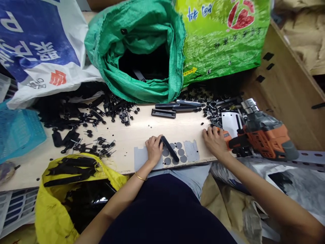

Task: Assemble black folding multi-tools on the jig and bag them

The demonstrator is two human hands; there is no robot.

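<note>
My left hand [154, 149] is closed on one end of a slim black plastic bar with rounded ends [170, 149]. The bar slants over a grey sheet with round discs [179, 145] at the table's front edge. My right hand [215, 143] lies over the orange base end of a cordless drill [270, 137], its fingers bent round that end. The drill rests on its side, its silver chuck pointing away from me. Beyond my hands lie several similar dark bars [164, 113], some overlapping.
Piles of black parts with metal pins [101, 144] spread on the left; more small parts [213, 108] lie near the drill. At the back stand an open green sack [101, 44], a printed bag [223, 44] and a blue-white sack [63, 57]. A yellow sack [48, 203] is front left.
</note>
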